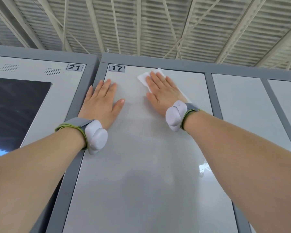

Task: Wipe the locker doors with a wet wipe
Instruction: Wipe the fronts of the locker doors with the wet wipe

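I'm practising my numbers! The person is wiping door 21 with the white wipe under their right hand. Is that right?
Not quite. In the head view the right hand presses the white wipe flat on door 17, not 21. The next one to the left is door 21.

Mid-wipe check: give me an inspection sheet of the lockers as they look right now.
Surface: locker door 17, grey and glossy, glare patch low right.
Job's things: wet wipe spread flat near the door's top edge.
Clutter: nothing seen.
Hands: right hand presses flat on the wipe; left hand rests flat at the door's left edge, holding nothing.
Cables: nothing seen; a strapped device on each wrist.
Surroundings: locker 21 with dark screen at left, more doors at right, ribbed ceiling above.
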The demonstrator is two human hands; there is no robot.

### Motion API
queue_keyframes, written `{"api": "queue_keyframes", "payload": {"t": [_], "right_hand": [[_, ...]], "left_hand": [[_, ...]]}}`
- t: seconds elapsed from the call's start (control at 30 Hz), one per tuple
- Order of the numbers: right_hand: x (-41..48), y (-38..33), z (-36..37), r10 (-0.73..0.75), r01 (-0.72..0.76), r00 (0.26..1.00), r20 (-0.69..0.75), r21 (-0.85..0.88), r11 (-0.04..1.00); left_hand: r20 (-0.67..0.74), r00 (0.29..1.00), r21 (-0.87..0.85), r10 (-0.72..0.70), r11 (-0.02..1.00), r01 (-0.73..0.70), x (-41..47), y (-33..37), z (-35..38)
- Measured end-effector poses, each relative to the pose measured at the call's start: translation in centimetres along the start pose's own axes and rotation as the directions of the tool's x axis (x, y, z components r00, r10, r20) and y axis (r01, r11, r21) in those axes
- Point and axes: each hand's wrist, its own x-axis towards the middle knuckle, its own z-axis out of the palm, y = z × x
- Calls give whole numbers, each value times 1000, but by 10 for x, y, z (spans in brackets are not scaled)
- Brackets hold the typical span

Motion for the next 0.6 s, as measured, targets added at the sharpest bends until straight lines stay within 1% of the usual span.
{"api": "queue_keyframes", "payload": {"t": [0.1,0.2,0.23,0.3,0.4,0.47,0.53,0.6], "right_hand": [[-11,0,0,-98,98,994,43,-15,995],[-24,10,0,-128,129,990,63,-13,992],[-28,15,0,-109,110,992,67,-14,994],[-34,26,1,-19,20,999,51,-15,1000],[-32,34,3,171,-171,985,23,-8,985],[-23,30,3,255,-255,967,20,9,967],[-11,22,3,284,-284,959,26,23,959],[-1,15,1,281,-282,959,27,31,959]], "left_hand": [[-11,1000,-51,0,999,0,0,0,-2],[-36,999,-155,9,988,-15,1,-2,-6],[-38,999,-189,6,982,-13,0,-4,-9],[-44,999,-211,-10,978,1,-2,-10,-13],[-76,997,-131,-26,991,16,1,-22,-18],[-75,996,-86,-50,995,43,5,-28,-20],[-66,996,-48,-64,997,61,9,-34,-22],[-58,996,-2,-67,998,67,9,-38,-21]]}}
